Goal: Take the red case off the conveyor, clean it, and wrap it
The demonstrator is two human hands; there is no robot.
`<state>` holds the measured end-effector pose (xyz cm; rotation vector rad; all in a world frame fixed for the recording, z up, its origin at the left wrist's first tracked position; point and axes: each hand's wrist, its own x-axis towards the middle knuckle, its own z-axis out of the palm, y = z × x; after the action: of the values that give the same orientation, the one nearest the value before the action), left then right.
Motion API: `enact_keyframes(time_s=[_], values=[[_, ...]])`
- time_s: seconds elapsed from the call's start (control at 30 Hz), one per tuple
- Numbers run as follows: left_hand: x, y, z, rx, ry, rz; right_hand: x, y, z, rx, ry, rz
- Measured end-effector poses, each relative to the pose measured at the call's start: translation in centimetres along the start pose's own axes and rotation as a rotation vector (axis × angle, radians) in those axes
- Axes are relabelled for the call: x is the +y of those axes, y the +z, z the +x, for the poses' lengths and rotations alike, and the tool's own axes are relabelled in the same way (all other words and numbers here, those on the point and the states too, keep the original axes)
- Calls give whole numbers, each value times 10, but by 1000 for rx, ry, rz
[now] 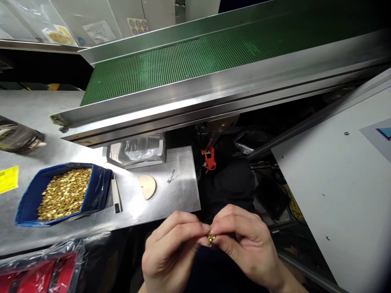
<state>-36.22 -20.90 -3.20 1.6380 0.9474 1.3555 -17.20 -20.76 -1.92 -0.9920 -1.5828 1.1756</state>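
My left hand (175,248) and my right hand (244,244) meet in front of me, beyond the table's near edge. Between their thumbs and forefingers they pinch a small brass-coloured part (211,238) with round holes. The fingertips of both hands touch it and partly cover it, so its full shape is hidden. On the metal table at left, a blue bin (29,201) holds a heap of small brass-coloured parts (65,195) of a similar colour.
A green ribbed conveyor belt (159,61) with metal sides crosses the back. On the table lie a white-handled tool (116,195), a pale disc (147,187), nail clippers (172,176) and a clear-topped box (137,150). An orange trigger tool (209,159) hangs beyond; a white panel (345,171) stands right.
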Motion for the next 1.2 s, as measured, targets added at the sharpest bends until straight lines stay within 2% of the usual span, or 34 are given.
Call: enact_keyframes(time_s=[0.3, 1.2], values=[[-1, -1, 1, -25, -37, -16, 3, 1, -1, 0, 62, 72], [-5, -1, 6, -131, -194, -176, 2, -12, 1, -140, 193, 107]])
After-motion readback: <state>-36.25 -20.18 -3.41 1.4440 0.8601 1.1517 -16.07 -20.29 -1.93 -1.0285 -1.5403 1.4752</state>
